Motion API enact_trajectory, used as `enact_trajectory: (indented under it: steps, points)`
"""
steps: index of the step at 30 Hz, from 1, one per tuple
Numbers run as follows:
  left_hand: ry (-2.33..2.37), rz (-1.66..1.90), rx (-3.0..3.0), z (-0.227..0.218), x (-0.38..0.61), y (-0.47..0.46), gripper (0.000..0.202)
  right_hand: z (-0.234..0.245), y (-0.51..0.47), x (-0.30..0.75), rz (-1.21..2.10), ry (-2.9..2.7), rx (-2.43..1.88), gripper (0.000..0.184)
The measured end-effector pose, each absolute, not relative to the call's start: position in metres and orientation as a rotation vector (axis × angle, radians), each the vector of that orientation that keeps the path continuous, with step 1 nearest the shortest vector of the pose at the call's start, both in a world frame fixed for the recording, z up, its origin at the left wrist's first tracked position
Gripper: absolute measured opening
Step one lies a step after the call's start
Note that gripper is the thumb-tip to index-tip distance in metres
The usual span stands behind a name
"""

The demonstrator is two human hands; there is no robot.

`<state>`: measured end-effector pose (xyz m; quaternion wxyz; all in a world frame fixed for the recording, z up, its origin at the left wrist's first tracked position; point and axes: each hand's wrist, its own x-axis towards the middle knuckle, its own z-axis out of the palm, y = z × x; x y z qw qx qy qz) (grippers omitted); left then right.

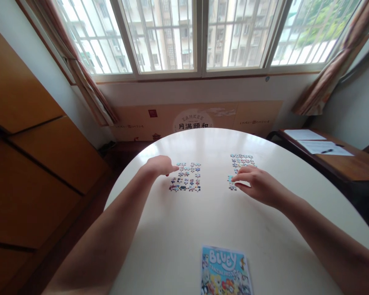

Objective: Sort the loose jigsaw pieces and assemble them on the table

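Small jigsaw puzzle pieces (186,188) lie in loose rows on the white table, left of its middle. My left hand (160,165) is at their left edge, its index finger reaching to the upper pieces and its other fingers curled under. Whether anything is inside that curl is hidden. To the right, a second group of puzzle pieces (241,157) sits in close rows, partly covered by my right hand (254,181). Its thumb and index finger are apart, with the tips at a few light-blue puzzle pieces (230,178) on the table.
The round white table (172,229) has a Bluey picture sheet or booklet (225,270) near its front edge. Wooden cabinets (33,164) stand at the left. At the right, papers (319,147) and a pen lie on a brown desk (364,164). A barred window is behind.
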<state>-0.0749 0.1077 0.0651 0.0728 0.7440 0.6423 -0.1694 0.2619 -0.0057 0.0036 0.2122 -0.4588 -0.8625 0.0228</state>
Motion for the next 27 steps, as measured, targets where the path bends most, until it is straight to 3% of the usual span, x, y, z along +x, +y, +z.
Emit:
enact_trajectory:
  steps: [11,21,27]
  points:
    - [1.919,-0.547,2.265,0.054,-0.073,0.110,0.064,0.005,-0.008,0.262,0.040,-2.404,-1.236,0.017]
    - [2.071,-0.503,2.170,0.068,-0.109,0.122,0.029,0.007,-0.010,0.261,0.023,-2.386,-1.214,0.017]
    - [2.019,-0.398,2.123,0.067,-0.093,0.111,0.019,0.007,-0.009,0.261,0.018,-2.385,-1.220,0.016]
